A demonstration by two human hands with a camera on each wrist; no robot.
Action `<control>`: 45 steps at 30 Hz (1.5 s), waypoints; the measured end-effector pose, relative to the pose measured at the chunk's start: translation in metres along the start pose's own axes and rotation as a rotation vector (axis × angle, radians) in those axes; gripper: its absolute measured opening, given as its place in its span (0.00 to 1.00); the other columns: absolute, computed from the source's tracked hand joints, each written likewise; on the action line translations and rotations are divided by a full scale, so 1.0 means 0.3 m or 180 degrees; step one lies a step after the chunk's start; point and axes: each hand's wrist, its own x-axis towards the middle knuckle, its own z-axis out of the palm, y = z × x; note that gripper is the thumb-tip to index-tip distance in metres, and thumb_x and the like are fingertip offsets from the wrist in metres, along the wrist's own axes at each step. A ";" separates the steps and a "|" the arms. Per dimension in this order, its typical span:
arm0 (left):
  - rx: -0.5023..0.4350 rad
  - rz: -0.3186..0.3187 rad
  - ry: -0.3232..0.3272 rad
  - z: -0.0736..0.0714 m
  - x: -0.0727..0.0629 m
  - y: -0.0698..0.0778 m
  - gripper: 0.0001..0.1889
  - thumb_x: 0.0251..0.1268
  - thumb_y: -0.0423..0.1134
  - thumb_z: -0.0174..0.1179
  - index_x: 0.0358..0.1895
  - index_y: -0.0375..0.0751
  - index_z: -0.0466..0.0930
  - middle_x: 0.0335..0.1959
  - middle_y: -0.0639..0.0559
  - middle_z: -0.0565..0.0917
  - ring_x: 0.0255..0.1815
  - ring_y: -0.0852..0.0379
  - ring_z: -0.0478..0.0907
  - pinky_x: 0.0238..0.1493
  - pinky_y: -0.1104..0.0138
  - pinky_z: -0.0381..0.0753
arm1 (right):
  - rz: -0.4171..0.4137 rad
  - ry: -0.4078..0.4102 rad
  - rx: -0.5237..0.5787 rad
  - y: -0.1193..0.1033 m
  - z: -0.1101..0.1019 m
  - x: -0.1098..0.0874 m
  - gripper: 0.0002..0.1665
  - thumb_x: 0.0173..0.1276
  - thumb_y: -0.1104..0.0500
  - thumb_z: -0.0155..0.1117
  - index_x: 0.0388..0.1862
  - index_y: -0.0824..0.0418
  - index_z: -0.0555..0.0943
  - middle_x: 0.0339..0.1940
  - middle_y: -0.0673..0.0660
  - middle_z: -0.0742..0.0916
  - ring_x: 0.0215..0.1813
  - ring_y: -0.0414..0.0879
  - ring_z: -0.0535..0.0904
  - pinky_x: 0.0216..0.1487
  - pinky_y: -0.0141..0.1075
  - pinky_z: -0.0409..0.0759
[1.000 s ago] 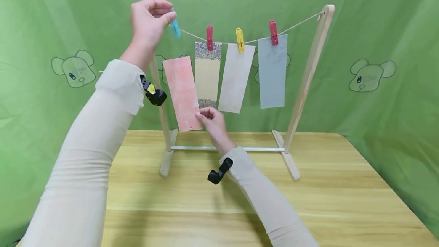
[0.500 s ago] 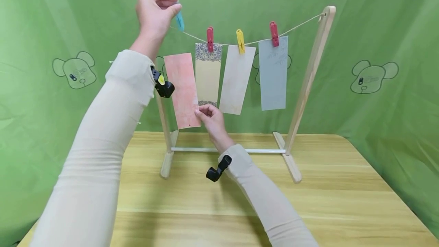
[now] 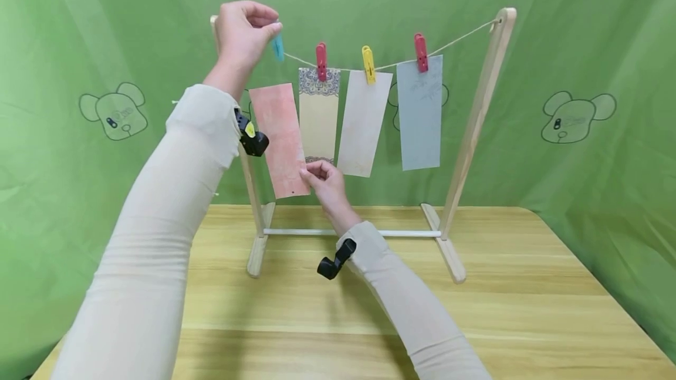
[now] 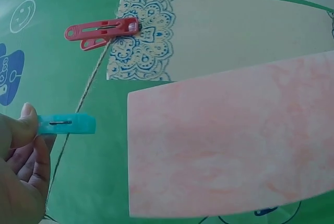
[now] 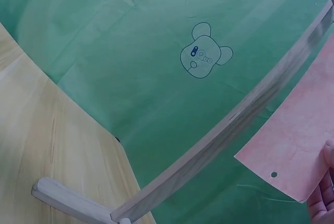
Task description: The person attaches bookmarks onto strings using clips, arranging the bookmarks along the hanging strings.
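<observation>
High at the left of the head view, my left hand (image 3: 242, 33) pinches a light-blue clothespin (image 4: 70, 124) between thumb and fingers, over the string (image 4: 88, 80). Below it, a pink card (image 3: 279, 139) is held near its lower right edge by my right hand (image 3: 327, 191). The card's top edge is apart from the clothespin. A small hole shows at the card's lower end in the right wrist view. Beside it on the string hangs a cream card (image 3: 319, 125) with a blue lace pattern, clipped by a red clothespin (image 3: 321, 62).
Further right hang a white card (image 3: 364, 125) under a yellow clothespin (image 3: 368, 64) and a grey-blue card (image 3: 421, 116) under another red clothespin (image 3: 421, 53). The string spans a wooden stand (image 3: 477, 116) with a white crossbar (image 3: 401, 233), standing on a wooden table (image 3: 338, 333).
My left hand has risen with the blue clothespin, then come back down a little, and shifted slightly right. The pink card has risen slightly with my right hand, which stays nearly in place.
</observation>
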 end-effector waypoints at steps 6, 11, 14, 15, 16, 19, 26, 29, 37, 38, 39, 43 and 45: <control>-0.0188 -0.0031 -0.0058 0.005 -0.006 -0.022 0.11 0.55 0.37 0.68 0.43 0.45 0.85 0.42 0.54 0.86 0.35 0.67 0.78 0.46 0.76 0.77 | -0.0015 0.0009 0.0057 -0.001 0.005 0.003 0.08 0.59 0.72 0.65 0.38 0.70 0.79 0.31 0.51 0.82 0.34 0.38 0.75 0.36 0.23 0.78; -0.0295 -0.0027 -0.0080 -0.002 -0.003 -0.024 0.10 0.55 0.34 0.68 0.42 0.43 0.85 0.40 0.54 0.86 0.33 0.67 0.78 0.45 0.75 0.78 | 0.0020 0.0045 0.0073 -0.012 0.012 0.006 0.07 0.59 0.71 0.65 0.37 0.68 0.79 0.33 0.53 0.82 0.34 0.38 0.76 0.36 0.22 0.78; -0.0387 -0.0064 -0.0138 -0.007 -0.003 -0.026 0.10 0.55 0.32 0.67 0.42 0.41 0.84 0.37 0.55 0.86 0.33 0.66 0.78 0.45 0.75 0.79 | 0.0013 0.0053 0.0098 -0.018 0.013 0.009 0.06 0.60 0.71 0.64 0.37 0.68 0.79 0.33 0.54 0.83 0.34 0.38 0.76 0.36 0.22 0.78; -0.0425 -0.0082 -0.0160 -0.008 -0.004 -0.027 0.10 0.55 0.32 0.67 0.42 0.40 0.84 0.35 0.55 0.85 0.33 0.66 0.78 0.45 0.75 0.80 | 0.0011 0.0049 0.0113 -0.021 0.014 0.009 0.06 0.60 0.71 0.64 0.37 0.69 0.79 0.33 0.54 0.82 0.34 0.38 0.76 0.36 0.22 0.78; -0.0460 -0.0097 -0.0183 -0.009 -0.005 -0.029 0.11 0.55 0.31 0.67 0.42 0.40 0.84 0.34 0.55 0.85 0.33 0.65 0.78 0.45 0.74 0.80 | 0.0001 0.0046 0.0130 -0.023 0.015 0.009 0.06 0.60 0.72 0.64 0.37 0.69 0.79 0.33 0.54 0.83 0.34 0.38 0.76 0.35 0.22 0.78; -0.0542 -0.0147 -0.0242 -0.011 -0.010 -0.035 0.11 0.56 0.31 0.66 0.43 0.38 0.83 0.32 0.55 0.84 0.33 0.64 0.78 0.45 0.73 0.80 | -0.0005 0.0044 0.0170 -0.031 0.019 0.007 0.06 0.60 0.72 0.64 0.37 0.69 0.79 0.32 0.52 0.82 0.33 0.38 0.76 0.35 0.22 0.78; -0.0632 -0.0195 -0.0255 -0.012 -0.012 -0.043 0.13 0.56 0.30 0.66 0.45 0.37 0.83 0.36 0.53 0.85 0.34 0.63 0.79 0.45 0.72 0.80 | 0.0006 0.0051 0.0132 -0.047 0.034 0.006 0.08 0.59 0.71 0.65 0.38 0.69 0.79 0.30 0.48 0.81 0.33 0.38 0.76 0.34 0.22 0.77; -0.0661 -0.0212 -0.0261 -0.012 -0.010 -0.043 0.13 0.55 0.31 0.67 0.45 0.37 0.83 0.38 0.51 0.85 0.35 0.63 0.79 0.45 0.72 0.80 | 0.0035 0.0100 0.0131 -0.050 0.037 0.007 0.08 0.59 0.71 0.65 0.38 0.69 0.79 0.29 0.49 0.81 0.33 0.38 0.75 0.34 0.22 0.77; -0.0751 -0.0275 -0.0241 -0.009 -0.007 -0.051 0.13 0.55 0.30 0.67 0.45 0.36 0.83 0.32 0.54 0.85 0.33 0.63 0.79 0.43 0.73 0.80 | 0.0106 0.0080 0.0203 -0.054 0.037 0.000 0.06 0.60 0.71 0.65 0.36 0.67 0.79 0.32 0.54 0.83 0.32 0.38 0.76 0.34 0.23 0.77; -0.0757 -0.0278 -0.0243 -0.008 -0.008 -0.051 0.13 0.55 0.30 0.67 0.46 0.36 0.83 0.33 0.54 0.85 0.32 0.63 0.79 0.42 0.73 0.80 | 0.0101 0.0073 0.0208 -0.054 0.037 0.000 0.06 0.60 0.71 0.65 0.36 0.67 0.79 0.32 0.53 0.82 0.32 0.38 0.76 0.34 0.23 0.77; -0.0772 -0.0292 -0.0242 -0.008 -0.008 -0.051 0.14 0.55 0.31 0.67 0.46 0.36 0.83 0.33 0.54 0.85 0.32 0.63 0.79 0.41 0.73 0.80 | 0.0092 0.0067 0.0196 -0.055 0.038 0.000 0.06 0.60 0.70 0.65 0.36 0.67 0.79 0.31 0.52 0.82 0.32 0.38 0.75 0.33 0.23 0.77; -0.0763 -0.0321 -0.0242 -0.008 -0.009 -0.047 0.14 0.54 0.32 0.67 0.46 0.37 0.83 0.35 0.52 0.85 0.30 0.64 0.79 0.35 0.75 0.80 | 0.0050 0.0066 0.0140 -0.062 0.041 0.003 0.06 0.61 0.69 0.65 0.37 0.67 0.79 0.29 0.49 0.81 0.32 0.38 0.75 0.33 0.23 0.76; -0.0743 -0.0341 -0.0244 -0.008 -0.010 -0.045 0.15 0.55 0.32 0.67 0.47 0.37 0.83 0.36 0.52 0.85 0.30 0.64 0.78 0.33 0.76 0.80 | 0.0038 0.0071 0.0110 -0.066 0.042 0.005 0.06 0.61 0.68 0.65 0.37 0.67 0.79 0.29 0.48 0.80 0.33 0.38 0.74 0.33 0.23 0.75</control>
